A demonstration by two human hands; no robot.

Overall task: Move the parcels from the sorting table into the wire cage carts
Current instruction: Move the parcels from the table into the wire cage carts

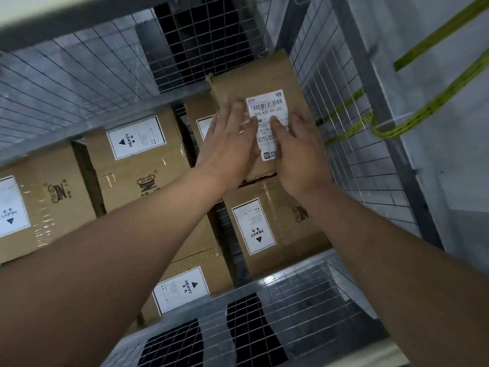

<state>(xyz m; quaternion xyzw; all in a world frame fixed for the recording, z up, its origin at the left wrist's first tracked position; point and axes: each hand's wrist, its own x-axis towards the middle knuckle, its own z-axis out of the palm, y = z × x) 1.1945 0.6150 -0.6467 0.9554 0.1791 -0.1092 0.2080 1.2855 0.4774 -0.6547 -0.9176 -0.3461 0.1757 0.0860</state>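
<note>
I look straight down into a wire cage cart. A brown cardboard parcel with a white barcode label lies on top of other boxes in the cart's far right corner. My left hand lies flat on the parcel's left part with straight fingers. My right hand rests flat on its right part, partly over the label. Neither hand curls round the parcel.
Several brown boxes with white "HEAVY" labels fill the cart's floor, one at the left, one under my right wrist. Wire mesh walls surround them. Green straps hang outside the right wall.
</note>
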